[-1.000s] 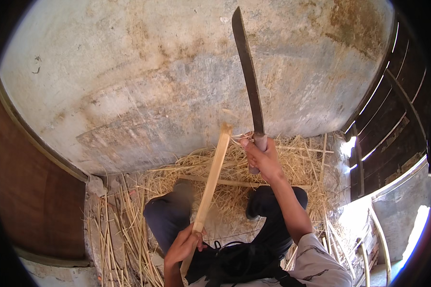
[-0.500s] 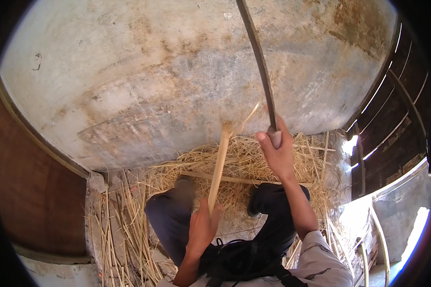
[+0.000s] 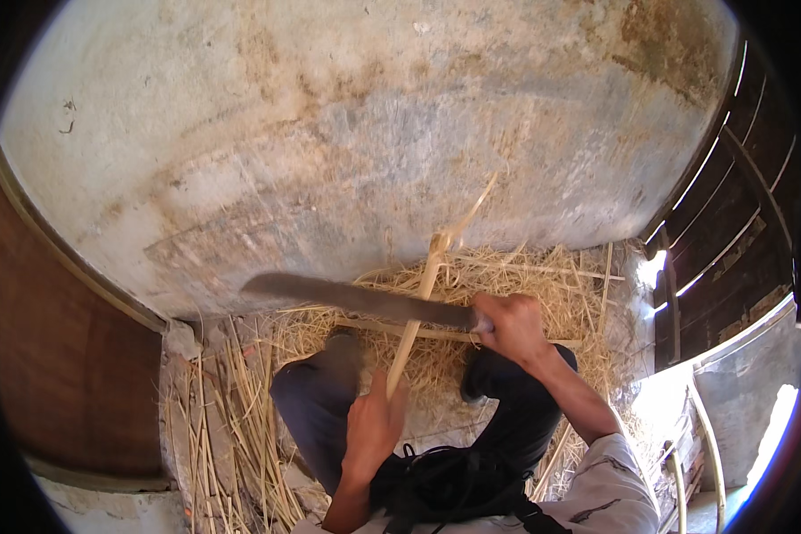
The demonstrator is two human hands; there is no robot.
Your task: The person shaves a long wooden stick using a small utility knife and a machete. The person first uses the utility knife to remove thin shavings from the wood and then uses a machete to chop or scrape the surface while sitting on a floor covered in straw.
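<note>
- the long dark metal machete blade [image 3: 356, 300] now lies level, pointing to the person's left and crossing in front of the stick; half a second ago it stood upright against the wall.
- the pale split bamboo stick [image 3: 416, 313] stands tilted, its frayed top near the grey plaster wall [image 3: 329, 133], above the loose yellow straw [image 3: 525, 294].
- right hand [image 3: 510, 327]: fingers curled tight round the machete handle.
- left hand [image 3: 374, 425]: fingers pressed around the stick's lower end, as before.

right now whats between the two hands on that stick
In the head view, the left hand grips the pale stick low; the right hand holds a machete whose blade crosses the stick. Between them lie bare stick and straw.
</note>
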